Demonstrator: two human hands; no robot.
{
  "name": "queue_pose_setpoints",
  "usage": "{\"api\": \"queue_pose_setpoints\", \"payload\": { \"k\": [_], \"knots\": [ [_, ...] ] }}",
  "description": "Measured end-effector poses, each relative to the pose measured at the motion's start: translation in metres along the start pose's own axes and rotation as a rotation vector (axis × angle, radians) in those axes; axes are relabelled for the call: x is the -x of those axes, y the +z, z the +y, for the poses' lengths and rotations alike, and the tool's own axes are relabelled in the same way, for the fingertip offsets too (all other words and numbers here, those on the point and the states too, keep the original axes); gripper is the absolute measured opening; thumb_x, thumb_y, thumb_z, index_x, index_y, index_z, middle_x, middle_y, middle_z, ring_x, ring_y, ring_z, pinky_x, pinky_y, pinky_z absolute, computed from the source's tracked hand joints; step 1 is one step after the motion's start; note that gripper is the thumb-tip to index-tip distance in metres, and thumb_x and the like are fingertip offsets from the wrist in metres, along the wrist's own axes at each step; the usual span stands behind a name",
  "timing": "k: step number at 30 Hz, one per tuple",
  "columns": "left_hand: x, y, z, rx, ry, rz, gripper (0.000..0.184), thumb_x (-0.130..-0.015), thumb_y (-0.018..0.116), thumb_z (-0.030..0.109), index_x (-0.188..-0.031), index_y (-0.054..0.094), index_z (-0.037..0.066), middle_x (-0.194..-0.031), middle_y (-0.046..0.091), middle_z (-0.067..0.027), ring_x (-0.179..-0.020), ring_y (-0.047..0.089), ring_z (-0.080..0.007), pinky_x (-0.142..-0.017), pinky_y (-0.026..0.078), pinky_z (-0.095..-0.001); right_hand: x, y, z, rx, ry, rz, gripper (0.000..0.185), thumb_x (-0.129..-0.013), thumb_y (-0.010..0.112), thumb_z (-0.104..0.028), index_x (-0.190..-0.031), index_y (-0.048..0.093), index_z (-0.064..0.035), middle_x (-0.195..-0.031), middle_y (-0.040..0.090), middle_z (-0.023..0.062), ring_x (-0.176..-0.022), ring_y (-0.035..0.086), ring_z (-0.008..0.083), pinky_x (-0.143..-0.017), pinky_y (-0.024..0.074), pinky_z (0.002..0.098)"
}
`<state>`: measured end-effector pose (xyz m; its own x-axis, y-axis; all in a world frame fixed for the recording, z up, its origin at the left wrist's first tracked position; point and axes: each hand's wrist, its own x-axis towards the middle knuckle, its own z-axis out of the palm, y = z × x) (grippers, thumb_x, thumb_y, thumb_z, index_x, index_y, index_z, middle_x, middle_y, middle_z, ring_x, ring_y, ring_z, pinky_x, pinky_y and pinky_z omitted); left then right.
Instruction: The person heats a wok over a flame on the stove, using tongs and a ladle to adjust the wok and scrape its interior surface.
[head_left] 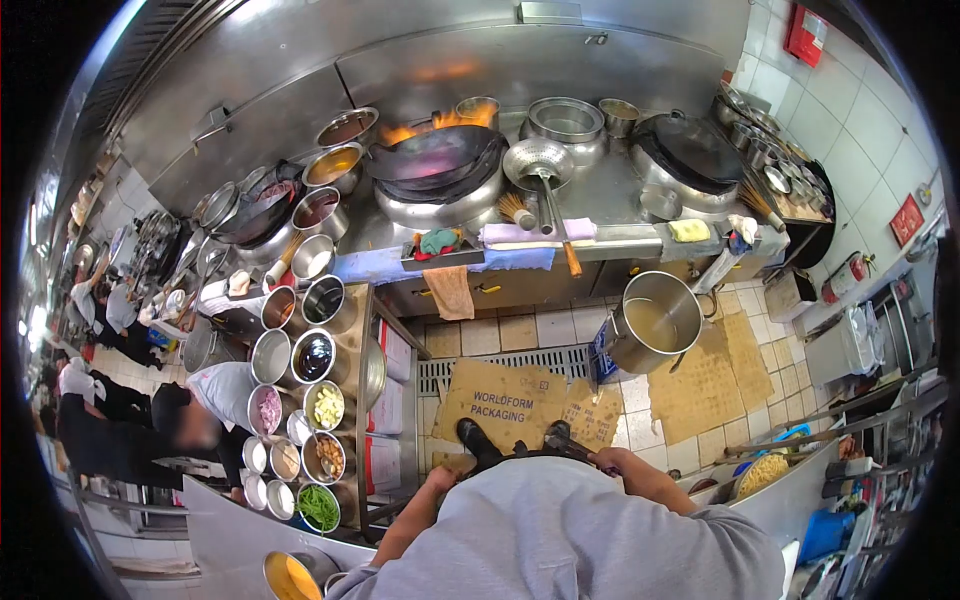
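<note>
From the head view, a crowded kitchen: a steel wall (640, 60) at the back, and below it a long steel tabletop (617, 168) set with burners. Left of its middle, a blackened wok (430, 165) with orange flames (452, 120) along its far rim. To the right of that, a strainer (538, 160); past the front edge, a wood-tipped handle (572, 262), close to a folded lilac cloth (540, 231). At left, a side tabletop (353, 400) full of containers, chopped greens (318, 508) at its near end, another person (225, 390) beyond its left edge.

Left hand (440, 482) low at the waist, fingers apparently bent, palm hidden; cannot tell whether gripping anything. Right hand (615, 462) opposite, partly curled, just beside a dark strip (575, 447); cannot tell whether closed on it.

Likely hazards: a flare-up, from oil meeting the flames; a scorched cloth, if dragged toward the heat; a toppled strainer, from a sleeve catching the overhanging handle; a slip, from loose cardboard (500, 385) shifting underfoot; a spill, from bumping the deep pot (635, 345) at right.
</note>
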<state>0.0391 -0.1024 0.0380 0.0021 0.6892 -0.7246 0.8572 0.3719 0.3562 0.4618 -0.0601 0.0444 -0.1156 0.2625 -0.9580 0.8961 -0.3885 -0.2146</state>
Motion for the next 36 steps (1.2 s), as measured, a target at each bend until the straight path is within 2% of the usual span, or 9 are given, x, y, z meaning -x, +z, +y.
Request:
{"api": "queue_pose_setpoints", "payload": {
  "k": [1, 3, 12, 20, 22, 27, 31, 34, 36],
  "knots": [
    [0.000, -0.001, 0.000, -0.008, 0.006, -0.018, 0.040, -0.075, 0.039, 0.043, -0.082, 0.060, 0.009, -0.089, 0.055, -0.0172, -0.086, 0.052, -0.0306, -0.076, 0.040, -0.0360, 0.001, -0.001, -0.001, -0.003, -0.001, 0.001, 0.055, -0.081, 0.028, -0.047, -0.057, 0.049, -0.0012, -0.041, 0.044, 0.0117, -0.033, 0.043, 0.0223, -0.034, 0.0343, 0.0346],
    [0.003, -0.003, 0.002, -0.023, 0.005, -0.006, 0.041, -0.075, 0.039, 0.043, -0.083, 0.059, 0.008, -0.089, 0.055, -0.0173, -0.086, 0.052, -0.0306, -0.075, 0.040, -0.0361, 0.002, -0.001, -0.002, -0.056, 0.039, -0.015, 0.051, -0.080, 0.029, -0.046, -0.074, 0.052, -0.0008, -0.042, 0.044, 0.0084, -0.035, 0.040, 0.0178, -0.038, 0.0324, 0.0326],
    [0.004, -0.004, 0.003, -0.032, -0.014, -0.005, 0.039, -0.074, 0.043, 0.041, -0.086, 0.058, 0.007, -0.089, 0.055, -0.0169, -0.087, 0.052, -0.0302, -0.075, 0.040, -0.0350, -0.016, -0.001, 0.009, -0.066, 0.005, -0.042, 0.046, -0.081, 0.031, -0.043, -0.081, 0.051, -0.0019, -0.041, 0.036, 0.0032, -0.031, 0.034, 0.0153, -0.032, 0.0277, 0.0298],
    [0.012, -0.010, 0.012, -0.044, 0.028, -0.009, 0.039, -0.074, 0.044, 0.041, -0.087, 0.058, 0.007, -0.092, 0.055, -0.0163, -0.088, 0.051, -0.0294, -0.077, 0.040, -0.0349, -0.015, 0.000, 0.008, -0.025, -0.023, -0.012, 0.048, -0.081, 0.031, -0.044, -0.078, 0.052, -0.0014, -0.042, 0.038, 0.0044, -0.032, 0.036, 0.0157, -0.033, 0.0294, 0.0305],
    [0.013, -0.012, 0.016, -0.082, -0.047, -0.007, 0.039, -0.073, 0.044, 0.041, -0.088, 0.058, 0.008, -0.093, 0.054, -0.0162, -0.089, 0.051, -0.0294, -0.077, 0.039, -0.0353, -0.020, 0.000, 0.010, 0.003, -0.032, -0.003, 0.048, -0.081, 0.031, -0.044, -0.079, 0.053, -0.0013, -0.043, 0.039, 0.0048, -0.032, 0.037, 0.0160, -0.034, 0.0302, 0.0308],
    [0.009, -0.010, 0.011, -0.057, -0.050, -0.009, 0.041, -0.073, 0.045, 0.042, -0.086, 0.058, 0.005, -0.092, 0.054, -0.0175, -0.089, 0.051, -0.0299, -0.077, 0.039, -0.0354, -0.031, 0.001, 0.016, 0.062, -0.047, -0.042, 0.050, -0.081, 0.030, -0.045, -0.081, 0.053, -0.0006, -0.043, 0.040, 0.0057, -0.033, 0.038, 0.0165, -0.034, 0.0310, 0.0310],
    [-0.010, 0.006, -0.009, -0.050, -0.021, 0.011, 0.043, -0.073, 0.045, 0.043, -0.086, 0.059, 0.005, -0.091, 0.055, -0.0183, -0.088, 0.051, -0.0301, -0.077, 0.040, -0.0352, -0.024, 0.001, 0.011, -0.045, 0.020, -0.026, 0.050, -0.081, 0.031, -0.046, -0.081, 0.053, -0.0007, -0.043, 0.040, 0.0056, -0.032, 0.038, 0.0165, -0.033, 0.0306, 0.0311],
    [-0.009, 0.003, -0.006, -0.066, -0.071, -0.035, 0.042, -0.073, 0.045, 0.043, -0.087, 0.058, 0.006, -0.091, 0.055, -0.0175, -0.088, 0.052, -0.0300, -0.077, 0.040, -0.0352, -0.030, 0.003, 0.018, -0.010, -0.052, -0.022, 0.049, -0.081, 0.031, -0.045, -0.078, 0.052, -0.0011, -0.043, 0.040, 0.0054, -0.031, 0.037, 0.0164, -0.033, 0.0297, 0.0310],
    [-0.001, -0.002, 0.000, -0.041, -0.066, -0.025, 0.041, -0.073, 0.044, 0.043, -0.086, 0.059, 0.007, -0.091, 0.055, -0.0171, -0.088, 0.052, -0.0298, -0.077, 0.040, -0.0351, -0.030, 0.002, 0.021, 0.074, -0.221, 0.032, 0.047, -0.081, 0.032, -0.044, -0.075, 0.051, -0.0015, -0.043, 0.039, 0.0050, -0.030, 0.036, 0.0159, -0.032, 0.0286, 0.0300]
  ]
}}
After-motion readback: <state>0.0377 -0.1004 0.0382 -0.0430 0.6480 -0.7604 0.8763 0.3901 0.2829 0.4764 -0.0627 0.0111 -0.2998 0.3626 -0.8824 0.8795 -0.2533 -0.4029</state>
